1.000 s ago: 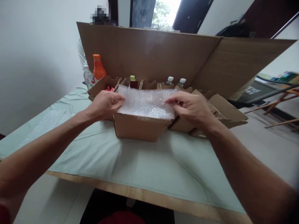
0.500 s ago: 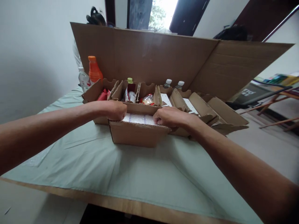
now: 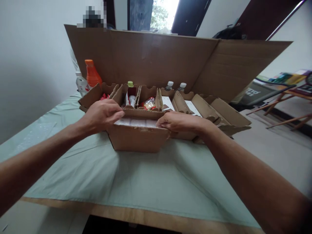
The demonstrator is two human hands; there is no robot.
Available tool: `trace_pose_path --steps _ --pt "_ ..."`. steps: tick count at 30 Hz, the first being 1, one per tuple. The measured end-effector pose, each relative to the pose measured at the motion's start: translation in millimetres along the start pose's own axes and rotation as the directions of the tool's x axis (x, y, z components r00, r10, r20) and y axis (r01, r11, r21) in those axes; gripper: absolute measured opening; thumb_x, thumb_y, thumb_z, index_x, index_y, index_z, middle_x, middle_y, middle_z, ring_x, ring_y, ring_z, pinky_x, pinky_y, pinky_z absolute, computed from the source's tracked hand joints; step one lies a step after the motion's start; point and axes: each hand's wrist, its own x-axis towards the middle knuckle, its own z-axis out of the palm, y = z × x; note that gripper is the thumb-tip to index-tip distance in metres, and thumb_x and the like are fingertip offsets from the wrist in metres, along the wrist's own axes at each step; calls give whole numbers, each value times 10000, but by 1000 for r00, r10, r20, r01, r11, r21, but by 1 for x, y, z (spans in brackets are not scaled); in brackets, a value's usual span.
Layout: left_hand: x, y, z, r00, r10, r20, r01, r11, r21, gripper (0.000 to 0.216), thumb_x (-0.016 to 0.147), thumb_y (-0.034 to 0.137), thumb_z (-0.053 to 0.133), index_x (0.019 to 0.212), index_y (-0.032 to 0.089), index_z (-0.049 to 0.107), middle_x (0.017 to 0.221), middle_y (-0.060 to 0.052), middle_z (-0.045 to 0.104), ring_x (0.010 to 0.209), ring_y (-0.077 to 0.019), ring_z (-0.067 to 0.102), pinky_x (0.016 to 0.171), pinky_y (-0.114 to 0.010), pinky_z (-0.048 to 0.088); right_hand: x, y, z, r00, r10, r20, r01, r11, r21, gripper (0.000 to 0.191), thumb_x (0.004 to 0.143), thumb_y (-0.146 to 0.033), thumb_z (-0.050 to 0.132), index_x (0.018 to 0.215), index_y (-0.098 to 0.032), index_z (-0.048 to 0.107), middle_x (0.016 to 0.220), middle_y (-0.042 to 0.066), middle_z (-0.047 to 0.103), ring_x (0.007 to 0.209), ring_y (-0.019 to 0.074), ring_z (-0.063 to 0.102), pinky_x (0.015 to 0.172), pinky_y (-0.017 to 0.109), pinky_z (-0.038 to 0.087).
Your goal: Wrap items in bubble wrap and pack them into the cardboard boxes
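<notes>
Bubble wrap inside small cardboard box at frame centre, mostly hidden. Left hand loosely spread, right hand curled, both pressing down its ends; fingertips partly hidden.

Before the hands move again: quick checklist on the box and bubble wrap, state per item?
1. Bubble wrap lies inside the box, below its rim: ok.
2. Left hand rests on the box's left top edge, fingers over the wrap: ok.
3. Right hand rests on the right top edge: ok.
4. Wrap lies flat, no corner sticking out: cannot tell, hands cover both ends.
5. Box sits flat on the green cloth: ok.
6. Divider tray behind touches the box: cannot tell.
</notes>
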Motion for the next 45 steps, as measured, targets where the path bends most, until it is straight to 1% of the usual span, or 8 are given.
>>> trace_pose_path --steps 4,8,14,20,26,30,37,45 --pt "-58 -12 18 915 -221 -337 159 966 -203 268 934 428 551 980 242 738 1036 -37 734 975 -226 676 906 -334 538 -39 6 -3 997 -56 -55 62 990 128 269 900 -195 505 951 -231 767 1027 31 784 960 232 712 887 366 540" --pt "-106 -33 52 849 -473 -236 369 849 -378 440 882 497 615 1215 216 675 1199 -85 710 1062 -268 676 974 -419 551 -92 19 34 849 259 -460 -88 929 360 231 936 -356 566 1017 -242 750 1022 52 788 967 253 730 929 427 564" --pt "-83 -35 102 889 -456 -40 323 686 -652 736 821 530 692 1423 158 491 1405 -156 629 1281 -305 612 1111 -436 484 -66 8 122 908 315 -277 -73 770 634 601 784 -575 717 1229 -176 653 1236 153 730 1127 318 682 1019 510 529" --pt "-97 11 125 864 -498 -71 311 640 -703 866 811 565 740 1510 181 402 1472 -177 577 1412 -346 520 1188 -498 421 -95 -9 137 857 366 -362 -48 756 652 626 826 -617 691 1288 -198 641 1277 156 706 1195 350 655 1024 532 531" --pt "-184 37 103 793 -603 -90 362 584 -727 847 783 607 776 1461 203 470 1487 -172 575 1393 -361 549 1151 -506 480 -156 -51 133 827 293 -480 17 840 542 644 871 -585 700 1415 -258 591 1394 134 642 1305 377 593 1067 570 517" --pt "-163 26 57 726 -673 -144 392 577 -717 705 727 608 808 1217 148 593 1122 -146 748 1077 -350 724 956 -478 600 -115 -81 111 867 283 -411 47 775 631 726 834 -641 707 1423 -237 582 1273 141 701 1166 362 661 986 550 565" --pt "-120 81 95 915 -350 -200 68 622 -780 950 857 465 737 1618 207 230 1672 -165 333 1549 -334 327 1283 -484 287 -171 -14 96 723 462 -514 -132 823 553 596 791 -661 738 1218 -246 707 1229 121 729 1226 401 636 1105 601 454" --pt "-221 74 106 785 -560 -265 308 724 -617 882 938 306 646 1656 253 136 1719 -104 236 1597 -299 208 1306 -454 225 -115 -36 155 943 249 -220 35 583 812 642 738 -645 811 1185 -194 715 1219 150 743 1159 363 686 1022 497 544"
